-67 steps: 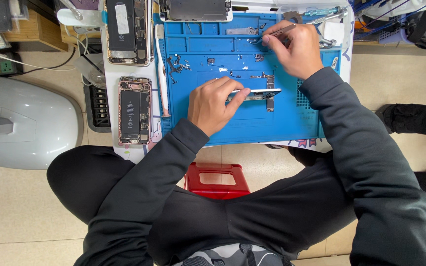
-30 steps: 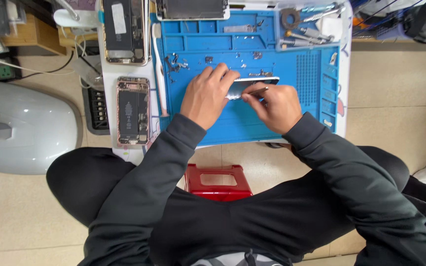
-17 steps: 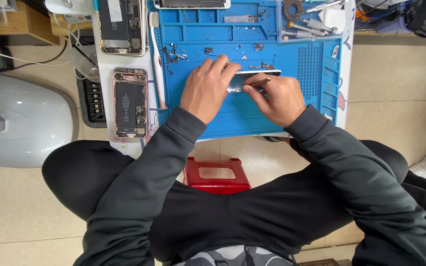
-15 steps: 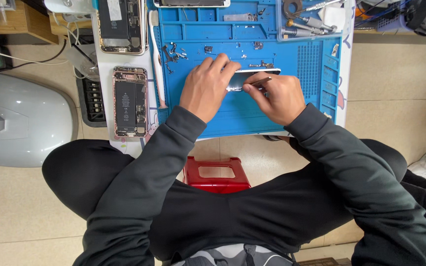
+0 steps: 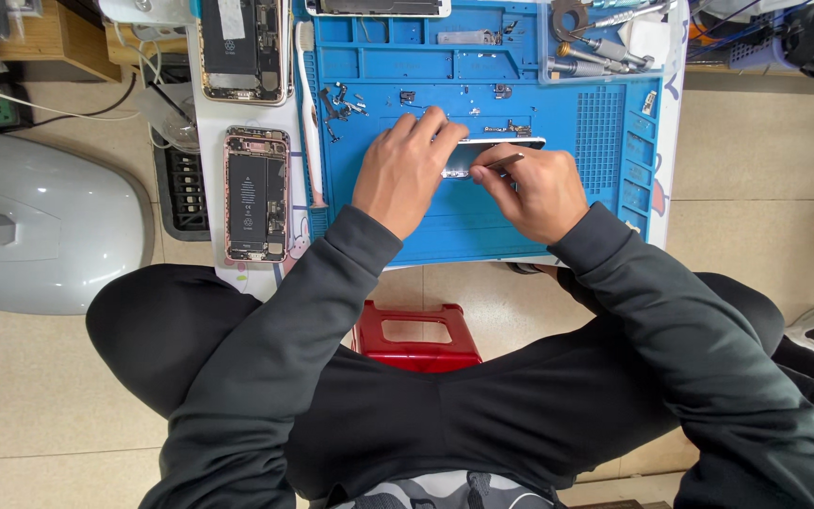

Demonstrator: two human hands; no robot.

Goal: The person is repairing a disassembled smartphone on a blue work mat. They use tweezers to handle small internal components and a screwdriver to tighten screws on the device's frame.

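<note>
A thin flat phone part with a pale edge (image 5: 496,145) lies on the blue work mat (image 5: 520,104). My left hand (image 5: 405,172) rests palm down on its left end, fingers spread over it. My right hand (image 5: 531,187) pinches a slim metal tool (image 5: 504,161) whose tip meets the part near its middle. Small screws and brackets (image 5: 341,102) are scattered on the mat above my left hand.
Two opened phones (image 5: 255,193) (image 5: 244,47) lie on the white table left of the mat, beside a white toothbrush (image 5: 307,104). Screwdrivers sit in a tray (image 5: 605,47) at top right. A grey rounded casing (image 5: 40,221) and a red stool (image 5: 416,335) are on the floor.
My right hand came down from the tool tray at the mat's top right to the part under my left hand. Both hands have stayed on it over the last half second.
</note>
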